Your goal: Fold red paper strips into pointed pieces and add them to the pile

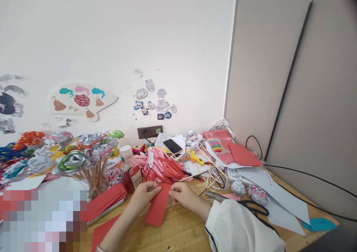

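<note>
Between my two hands is a strip of red paper (158, 209), slanting down toward the table's front. My left hand (145, 193) pinches its upper left edge between thumb and fingers. On the other side, my right hand (181, 195) has its fingertips closed at the strip's upper right edge. Just beyond lies a heap of cut pink and red paper strips (158, 164). To the left of my left hand rests a stack of red paper rectangles (108, 201), with another red sheet (104, 231) nearer the front.
Paper flowers (74, 160) crowd the left side. A jar (126, 155) and a small red box (136, 176) stand behind my left hand. Black-handled scissors (255, 207), pearl beads (217, 179), a yellow glue gun (196, 158), a phone (172, 146) and white sheets (281, 192) lie rightward.
</note>
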The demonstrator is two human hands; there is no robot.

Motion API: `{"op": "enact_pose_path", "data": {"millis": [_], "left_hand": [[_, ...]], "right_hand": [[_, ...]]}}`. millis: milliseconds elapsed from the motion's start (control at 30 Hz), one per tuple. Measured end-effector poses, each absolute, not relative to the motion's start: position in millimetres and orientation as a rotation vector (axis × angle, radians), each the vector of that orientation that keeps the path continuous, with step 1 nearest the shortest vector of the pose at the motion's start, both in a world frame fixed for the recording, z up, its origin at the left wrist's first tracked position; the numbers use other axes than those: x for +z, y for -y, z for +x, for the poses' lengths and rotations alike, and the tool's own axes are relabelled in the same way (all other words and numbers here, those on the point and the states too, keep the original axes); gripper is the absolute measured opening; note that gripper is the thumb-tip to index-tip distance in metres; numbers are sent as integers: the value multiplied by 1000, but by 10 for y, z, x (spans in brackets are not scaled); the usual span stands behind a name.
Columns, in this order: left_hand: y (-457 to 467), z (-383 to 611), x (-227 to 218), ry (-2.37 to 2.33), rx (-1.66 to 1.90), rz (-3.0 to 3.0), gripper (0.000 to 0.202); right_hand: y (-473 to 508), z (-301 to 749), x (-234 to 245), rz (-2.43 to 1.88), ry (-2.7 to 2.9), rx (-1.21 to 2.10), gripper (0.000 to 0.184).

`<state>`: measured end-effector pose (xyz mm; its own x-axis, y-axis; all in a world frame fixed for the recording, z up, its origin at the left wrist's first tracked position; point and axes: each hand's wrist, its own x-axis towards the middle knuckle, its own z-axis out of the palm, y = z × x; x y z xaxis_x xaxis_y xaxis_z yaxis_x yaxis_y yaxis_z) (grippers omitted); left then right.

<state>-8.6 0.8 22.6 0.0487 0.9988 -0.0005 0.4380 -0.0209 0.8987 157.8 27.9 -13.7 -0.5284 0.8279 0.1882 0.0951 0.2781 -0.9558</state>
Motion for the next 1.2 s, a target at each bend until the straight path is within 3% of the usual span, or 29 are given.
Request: {"op": "enact_pose_path", "data": {"millis": [633,900,1200], "left_hand": [[58,153,190,-1509,930,1755,33],[139,271,64,-1771,907,1902,78],[77,294,-116,-1701,997,1908,79]], "right_hand": [[-278,1610,-96,-792,1855,1176,21],[-401,1589,-216,-1029,1821,818,22],[-349,1602,-146,-1034,1874,743,22]]}}
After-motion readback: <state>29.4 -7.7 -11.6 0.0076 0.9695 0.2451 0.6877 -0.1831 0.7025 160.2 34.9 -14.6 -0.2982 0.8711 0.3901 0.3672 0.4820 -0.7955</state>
